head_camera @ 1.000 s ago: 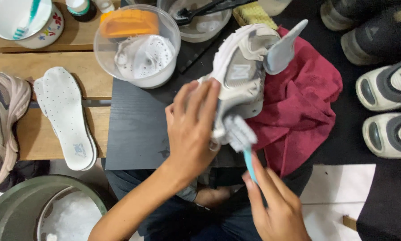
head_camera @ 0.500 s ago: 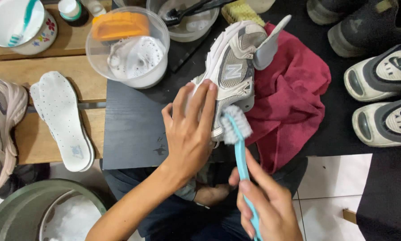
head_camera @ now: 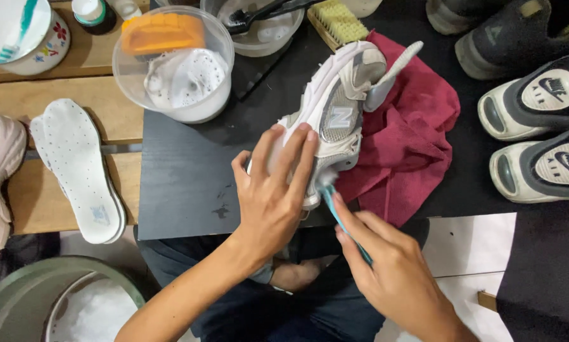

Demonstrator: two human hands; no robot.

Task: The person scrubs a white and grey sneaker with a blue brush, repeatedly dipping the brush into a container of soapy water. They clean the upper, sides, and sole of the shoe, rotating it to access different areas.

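far off to the left of the left hand (head_camera: 273, 201) a white insole (head_camera: 75, 168) lies flat on the worktop (head_camera: 183, 177), and up beyond that hand's fingers stands a clear tub (head_camera: 173, 63) of foamy water with an orange sponge (head_camera: 161, 33) across its rim. the left hand is spread and pressed around the heel end of a white and grey sneaker (head_camera: 335, 107), gripping it on its side so it leans away from the person. just right of that hand, the right hand (head_camera: 392, 272) is closed around the teal handle of a brush (head_camera: 338, 212), whose head is tucked against the shoe's lower edge, bristles hidden. under the shoe, a dark red cloth (head_camera: 411, 145) spreads out to the right.

this looks like the scrubbing step, worked along the heel and sole edge. i'd judge the next stroke calls for a firm hold from the left hand and short passes, maybe with a fresh dip in the foam.
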